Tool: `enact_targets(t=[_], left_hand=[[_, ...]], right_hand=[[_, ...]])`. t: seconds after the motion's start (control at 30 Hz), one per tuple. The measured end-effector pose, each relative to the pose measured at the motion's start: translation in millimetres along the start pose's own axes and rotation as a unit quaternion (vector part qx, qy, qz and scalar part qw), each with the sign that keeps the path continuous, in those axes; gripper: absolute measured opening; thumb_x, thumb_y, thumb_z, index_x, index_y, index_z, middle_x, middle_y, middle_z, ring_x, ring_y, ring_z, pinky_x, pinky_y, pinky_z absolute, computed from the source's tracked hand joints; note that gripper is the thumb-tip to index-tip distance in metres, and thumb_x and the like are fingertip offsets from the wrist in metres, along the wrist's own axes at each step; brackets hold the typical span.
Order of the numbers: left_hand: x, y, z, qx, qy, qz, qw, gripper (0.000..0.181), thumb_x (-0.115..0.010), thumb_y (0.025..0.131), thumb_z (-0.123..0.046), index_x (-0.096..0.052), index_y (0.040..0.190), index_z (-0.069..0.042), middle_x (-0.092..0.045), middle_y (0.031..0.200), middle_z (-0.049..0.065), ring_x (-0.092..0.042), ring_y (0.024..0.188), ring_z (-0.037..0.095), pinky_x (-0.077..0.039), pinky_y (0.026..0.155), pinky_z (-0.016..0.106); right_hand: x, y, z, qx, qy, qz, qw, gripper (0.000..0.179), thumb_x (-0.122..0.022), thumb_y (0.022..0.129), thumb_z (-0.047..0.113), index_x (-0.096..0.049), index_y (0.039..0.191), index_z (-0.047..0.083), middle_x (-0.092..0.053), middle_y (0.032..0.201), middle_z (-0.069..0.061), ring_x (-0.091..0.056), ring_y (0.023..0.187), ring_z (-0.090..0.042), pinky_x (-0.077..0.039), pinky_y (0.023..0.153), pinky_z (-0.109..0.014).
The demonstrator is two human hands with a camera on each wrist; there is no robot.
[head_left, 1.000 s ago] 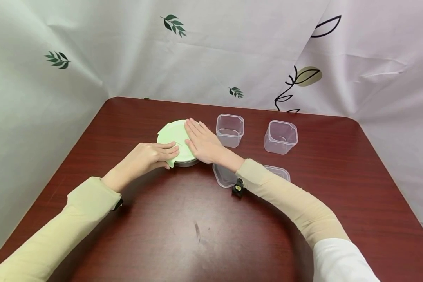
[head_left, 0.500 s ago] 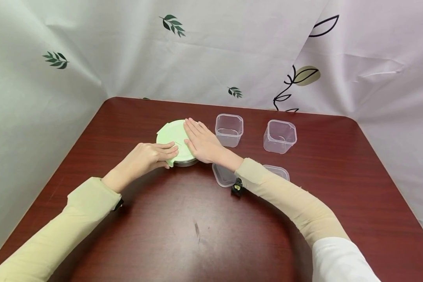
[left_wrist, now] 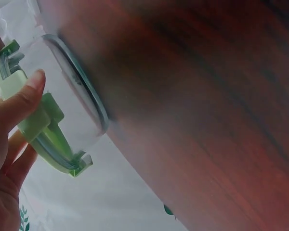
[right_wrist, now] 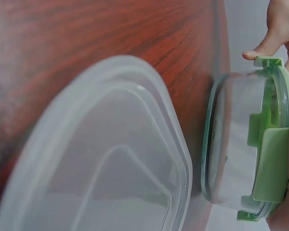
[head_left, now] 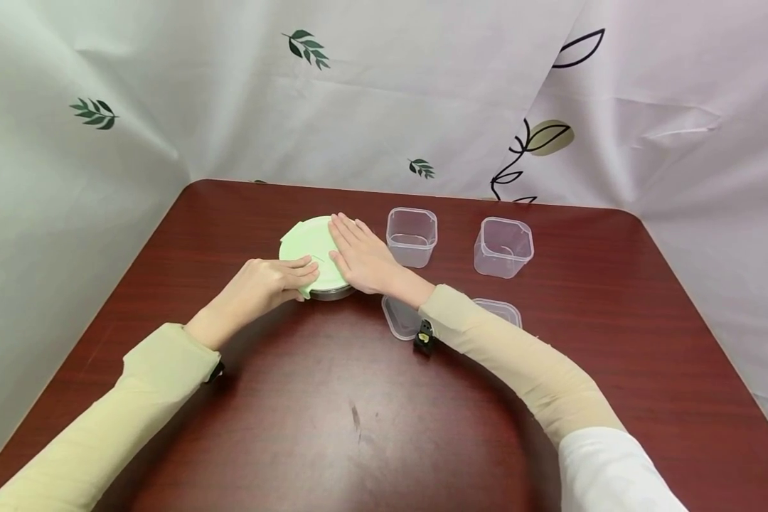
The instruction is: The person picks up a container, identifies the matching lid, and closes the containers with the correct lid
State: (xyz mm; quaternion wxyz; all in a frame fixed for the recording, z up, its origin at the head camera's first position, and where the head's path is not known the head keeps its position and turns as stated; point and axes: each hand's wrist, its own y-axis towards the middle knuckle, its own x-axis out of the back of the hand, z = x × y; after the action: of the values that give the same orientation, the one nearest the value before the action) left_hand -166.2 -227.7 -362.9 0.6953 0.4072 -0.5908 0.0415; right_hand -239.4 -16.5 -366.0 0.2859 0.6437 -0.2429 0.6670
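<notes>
A round clear glass food container stands on the table with a light green snap lid (head_left: 301,245) on top. In the right wrist view its glass wall (right_wrist: 236,144) shows, with a green side flap (right_wrist: 273,163) hanging over the rim. My left hand (head_left: 265,281) grips the lid's near-left edge, fingers on top and thumb at a flap; the left wrist view shows that thumb (left_wrist: 24,101) against the green clip. Flat on the lid's right part lies my right hand (head_left: 371,263), its fingers straight and together, hiding that side of the lid.
Two clear square tubs, a left one (head_left: 412,238) and a right one (head_left: 503,247), stand open to the right. Before them lie two clear lids, one (head_left: 400,318) by my right wrist and one (head_left: 502,311) partly behind my sleeve. A patterned cloth (head_left: 358,107) backs the table.
Both hands keep their places on the green lid. The whole head view has shifted slightly, so the things appear a little further left.
</notes>
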Motion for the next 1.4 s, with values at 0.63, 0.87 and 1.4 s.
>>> enact_targets(t=[0.63, 0.87, 1.4], left_hand=[[16.3, 0.0, 13.4, 0.091, -0.015, 0.057, 0.9941, 0.055, -0.086, 0.053, 0.009, -0.074, 0.105, -0.001, -0.071, 0.108, 0.017, -0.069, 0.101, 0.030, -0.056, 0.079, 0.043], [20.9, -0.7, 16.5, 0.128, -0.019, 0.082, 0.9882, 0.054, -0.083, 0.058, 0.011, -0.072, 0.109, -0.002, -0.069, 0.112, 0.018, -0.068, 0.102, 0.031, -0.056, 0.077, 0.044], [34.5, 7.6, 0.6, 0.210, 0.018, 0.194, 0.9582, 0.046, -0.061, 0.080, -0.003, -0.064, 0.125, -0.005, -0.059, 0.133, 0.014, -0.052, 0.128, 0.031, -0.053, 0.080, 0.049]], right_hand=[[-7, 27.9, 16, -0.042, 0.071, -0.060, 0.9948, 0.053, -0.034, 0.103, 0.035, -0.036, 0.145, 0.004, -0.031, 0.155, -0.012, -0.019, 0.148, -0.023, -0.015, 0.122, -0.036], [-9, 31.6, 21, -0.051, 0.076, -0.089, 0.9919, 0.050, -0.037, 0.102, 0.035, -0.044, 0.141, 0.005, -0.041, 0.149, -0.011, -0.028, 0.145, -0.023, -0.018, 0.121, -0.035], [2, 27.6, 15, -0.010, 0.063, -0.027, 0.9976, 0.054, -0.029, 0.101, 0.027, -0.030, 0.150, 0.005, -0.025, 0.159, -0.011, -0.017, 0.149, -0.022, -0.010, 0.123, -0.034]])
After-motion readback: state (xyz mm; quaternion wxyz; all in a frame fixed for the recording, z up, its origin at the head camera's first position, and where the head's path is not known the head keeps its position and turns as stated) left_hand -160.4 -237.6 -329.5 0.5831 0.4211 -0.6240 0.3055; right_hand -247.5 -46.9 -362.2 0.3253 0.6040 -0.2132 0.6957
